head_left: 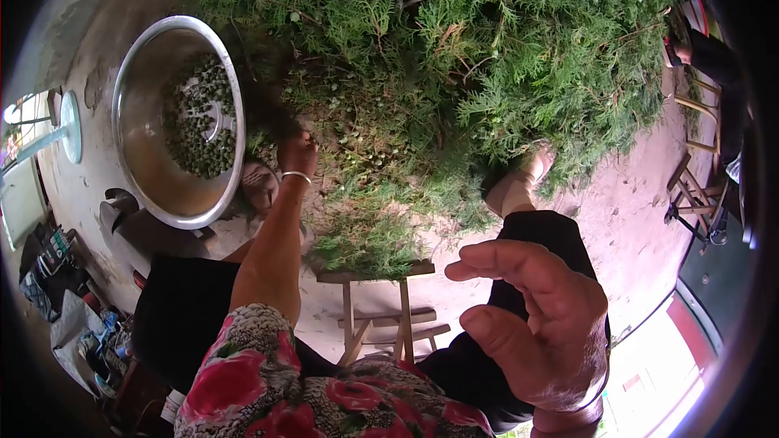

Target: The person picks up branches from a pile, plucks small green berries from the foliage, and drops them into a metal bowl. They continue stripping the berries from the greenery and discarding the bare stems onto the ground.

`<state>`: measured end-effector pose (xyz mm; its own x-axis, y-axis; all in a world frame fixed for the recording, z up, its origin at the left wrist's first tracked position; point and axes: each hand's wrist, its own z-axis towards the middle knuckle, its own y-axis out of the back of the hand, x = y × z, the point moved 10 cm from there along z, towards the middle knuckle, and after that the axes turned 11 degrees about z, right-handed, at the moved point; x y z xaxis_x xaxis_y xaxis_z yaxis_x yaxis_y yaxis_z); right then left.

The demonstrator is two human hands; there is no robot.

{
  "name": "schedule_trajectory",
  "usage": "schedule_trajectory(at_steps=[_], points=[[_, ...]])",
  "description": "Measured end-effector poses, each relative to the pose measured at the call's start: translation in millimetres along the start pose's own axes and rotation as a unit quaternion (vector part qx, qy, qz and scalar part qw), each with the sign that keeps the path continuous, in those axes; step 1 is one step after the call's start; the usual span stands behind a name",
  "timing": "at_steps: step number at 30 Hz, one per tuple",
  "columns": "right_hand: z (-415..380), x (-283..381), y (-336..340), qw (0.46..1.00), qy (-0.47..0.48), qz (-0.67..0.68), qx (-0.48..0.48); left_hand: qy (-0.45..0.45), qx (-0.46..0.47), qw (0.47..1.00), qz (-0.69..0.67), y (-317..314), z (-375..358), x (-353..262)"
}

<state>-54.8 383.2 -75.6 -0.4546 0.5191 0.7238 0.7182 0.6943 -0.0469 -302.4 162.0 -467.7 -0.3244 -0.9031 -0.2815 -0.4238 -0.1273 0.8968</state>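
Observation:
My left hand (298, 152), with a pale bangle at its wrist, is just right of a large metal basin (122, 126), over the edge of the cut greenery. Its fingers are curled in, and whatever they hold is too small to make out. Small round green cones (203, 105) lie in the bottom of the basin. My right hand (540, 324) is raised close to the camera, thumb and fingers apart, with nothing between them. Leafy evergreen branches (560, 73) are heaped in front of me, with loose sprigs (369, 235) closer in.
A small wooden stool (377, 276) stands between my legs, with sprigs against its top. My foot (531, 170) rests beside the heap. On the right is another person's dark sleeve (710, 57) near wooden stools (694, 195). Bags and clutter (85, 332) lie at left, near a pale green stand (69, 126).

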Motion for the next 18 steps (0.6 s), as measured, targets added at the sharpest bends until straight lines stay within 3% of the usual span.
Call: schedule_trajectory(at_steps=[3, 4, 6, 8, 10, 12, 13, 14, 16, 18], points=[[0.0, -1.0, -1.4, 1.000, -0.006, 0.027, -0.004, -0.072, 0.023, 0.993, 0.087, -8.0, 8.2, -5.6], [0.1, -2.3, -1.5, 1.000, -0.007, 0.028, -0.004, -0.041, 0.071, 0.997, -0.004, -36.0, 27.2, 31.4], [-0.2, -2.0, -1.7, 1.000, 0.004, 0.022, -0.005, -0.007, 0.117, 0.989, -0.091, -35.9, 30.3, 47.5], [-0.3, -0.4, -4.3, 1.000, 0.005, 0.027, -0.001, 0.161, 0.146, 0.895, -0.389, 0.7, 5.0, 43.6], [-0.5, 1.4, -7.4, 1.000, 0.005, 0.031, 0.003, 0.149, 0.110, 0.888, -0.421, 8.6, -9.3, 55.7], [-0.5, 1.3, -8.7, 1.000, -0.001, 0.007, -0.001, 0.194, 0.023, 0.866, -0.460, 16.8, -33.8, 75.9], [-0.6, 0.9, -10.4, 1.000, -0.003, 0.006, 0.001, 0.242, 0.064, 0.827, -0.503, -18.6, -41.8, 114.3], [-0.4, 0.2, -10.5, 1.000, -0.006, 0.008, -0.004, 0.244, 0.063, 0.826, -0.503, -29.5, -54.6, 119.1], [-0.1, -1.0, -10.5, 1.000, -0.010, 0.010, -0.010, 0.076, 0.061, 0.941, -0.325, -31.6, -73.3, 80.7], [0.8, -1.8, -9.6, 1.000, -0.013, 0.017, -0.014, 0.081, 0.112, 0.965, -0.222, -27.1, -97.7, 22.4]])
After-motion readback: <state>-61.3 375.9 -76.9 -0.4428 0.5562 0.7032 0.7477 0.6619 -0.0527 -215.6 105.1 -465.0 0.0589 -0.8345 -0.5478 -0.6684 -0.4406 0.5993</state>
